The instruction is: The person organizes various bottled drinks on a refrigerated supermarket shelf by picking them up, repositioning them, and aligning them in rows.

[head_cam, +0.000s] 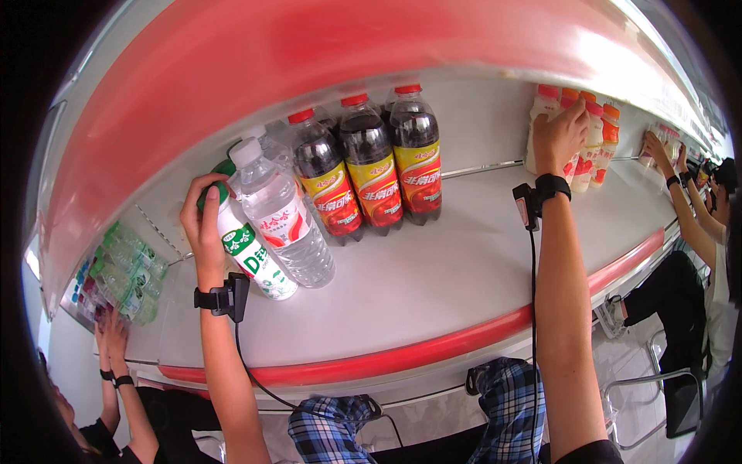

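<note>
My left hand [204,220] is curled round the green cap of a white bottle with a green and white label [255,255] at the left of the shelf. Beside that bottle stands a clear water bottle [284,214] with a white cap. Right of it, cola bottles [379,168] with red caps and yellow-red labels stand upright in rows. My right hand [561,142] is at the upper part of a group of milky drink bottles [590,151] with pink and orange caps; its fingertips are partly hidden, and it touches or holds one of the front bottles. Each wrist wears a black strap with a cabled device.
A red-edged shelf [406,348] spans the view below a red overhanging panel [290,40]. Co-workers' hands reach among green-capped bottles [124,278] at far left and small bottles [664,145] at far right. A metal-framed chair [655,380] stands at lower right.
</note>
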### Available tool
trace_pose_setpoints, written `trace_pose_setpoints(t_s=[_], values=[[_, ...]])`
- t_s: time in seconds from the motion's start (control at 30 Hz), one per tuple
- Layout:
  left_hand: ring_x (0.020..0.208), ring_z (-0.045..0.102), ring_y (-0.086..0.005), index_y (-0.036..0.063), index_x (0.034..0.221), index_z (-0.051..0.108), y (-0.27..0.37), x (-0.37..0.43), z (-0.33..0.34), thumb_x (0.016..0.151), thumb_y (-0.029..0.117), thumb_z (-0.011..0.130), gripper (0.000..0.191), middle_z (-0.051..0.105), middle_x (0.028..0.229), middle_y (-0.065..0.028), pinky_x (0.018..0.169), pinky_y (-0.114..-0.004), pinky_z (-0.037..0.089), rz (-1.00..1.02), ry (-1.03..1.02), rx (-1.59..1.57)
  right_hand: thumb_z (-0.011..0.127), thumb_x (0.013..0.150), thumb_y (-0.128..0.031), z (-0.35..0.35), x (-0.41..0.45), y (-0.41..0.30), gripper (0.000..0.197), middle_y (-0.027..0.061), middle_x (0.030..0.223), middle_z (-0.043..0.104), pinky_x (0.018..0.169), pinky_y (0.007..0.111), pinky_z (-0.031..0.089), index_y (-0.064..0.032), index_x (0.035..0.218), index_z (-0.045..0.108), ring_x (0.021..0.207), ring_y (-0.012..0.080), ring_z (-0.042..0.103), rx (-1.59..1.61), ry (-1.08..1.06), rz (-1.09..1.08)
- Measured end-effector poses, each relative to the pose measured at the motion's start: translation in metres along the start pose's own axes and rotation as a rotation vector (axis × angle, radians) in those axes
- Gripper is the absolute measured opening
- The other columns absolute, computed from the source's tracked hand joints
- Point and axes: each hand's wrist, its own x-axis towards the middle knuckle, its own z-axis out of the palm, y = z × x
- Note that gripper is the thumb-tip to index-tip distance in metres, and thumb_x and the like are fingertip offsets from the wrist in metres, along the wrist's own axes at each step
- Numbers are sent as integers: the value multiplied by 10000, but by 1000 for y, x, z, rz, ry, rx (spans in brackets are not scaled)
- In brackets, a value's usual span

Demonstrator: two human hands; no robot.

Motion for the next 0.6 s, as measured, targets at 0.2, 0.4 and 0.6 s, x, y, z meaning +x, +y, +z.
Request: trace_pose_setpoints(t_s=[0.2, 0.4, 0.6], values=[[788, 513, -111, -12, 981, 596, 0, -1, 0, 936, 185, 492, 228, 574, 830, -42, 734, -229, 382, -19, -9, -1, 629, 758, -216, -4, 1, -5, 588, 157, 1316, 428, 974, 502, 340, -97, 1299, 434, 1164, 377, 453, -20, -191, 197], [808, 512, -111, -12, 980, 596, 1, 0, -1, 935, 189, 490, 232, 576, 846, -42, 746, -229, 380, -2, -9, 23, 659, 743, -277, 7, -9, -11, 457, 126, 1193, 543, 937, 511, 371, -98, 1153, 566, 1100, 365, 514, 29, -180, 72], [832, 520, -118, -16, 975, 595, -2, 0, -2, 937, 213, 482, 258, 581, 872, -47, 768, -230, 382, -4, -19, 13, 701, 697, -233, 3, -14, -27, 343, 127, 1018, 626, 806, 437, 486, -82, 1001, 657, 937, 336, 599, 102, -276, -61]])
